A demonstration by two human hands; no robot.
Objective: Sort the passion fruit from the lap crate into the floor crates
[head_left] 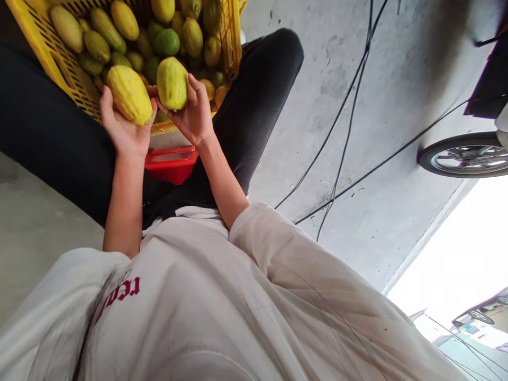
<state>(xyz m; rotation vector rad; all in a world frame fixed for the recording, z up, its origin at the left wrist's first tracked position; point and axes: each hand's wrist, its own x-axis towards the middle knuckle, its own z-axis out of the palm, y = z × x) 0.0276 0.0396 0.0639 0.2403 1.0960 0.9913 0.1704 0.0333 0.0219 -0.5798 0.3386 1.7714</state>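
Observation:
My left hand point(127, 132) is wrapped round a yellow, lightly ridged oval fruit point(129, 94), thumb on its left side and fingers on the right. In my right hand point(197, 115) sits a shorter yellow-green oval fruit point(172, 83), gripped between thumb and fingers. Both fruits are held close together over the near side of a yellow slatted crate point(234, 37). Inside it lie several similar fruits, such as a green one point(167, 42) and a long yellow one point(124, 20). The exact kind of fruit is not clear.
The crate stands between my black-clad legs point(265, 79). A red plastic object with a slot point(172, 165) is just below it. Dark cables point(359, 69) cross the grey floor point(313, 69) to the right, near a wheel point(468, 154).

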